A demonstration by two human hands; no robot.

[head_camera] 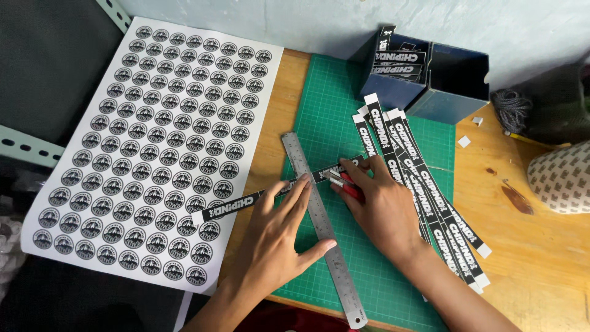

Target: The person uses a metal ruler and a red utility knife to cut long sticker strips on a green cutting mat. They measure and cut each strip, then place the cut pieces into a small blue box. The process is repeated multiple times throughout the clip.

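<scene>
Strip partly hidden under ruler; left hand flat, right hand's grip clamps half-hidden cutter.

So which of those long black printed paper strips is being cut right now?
The single long black printed paper strip lying crosswise under the steel ruler, pinned by the left hand. The other strips lie heaped under the right hand, which holds a red-handled knife.

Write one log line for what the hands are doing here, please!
left hand: presses steel ruler on black strip | right hand: holds red cutter at ruler edge | surface: green cutting mat
</scene>
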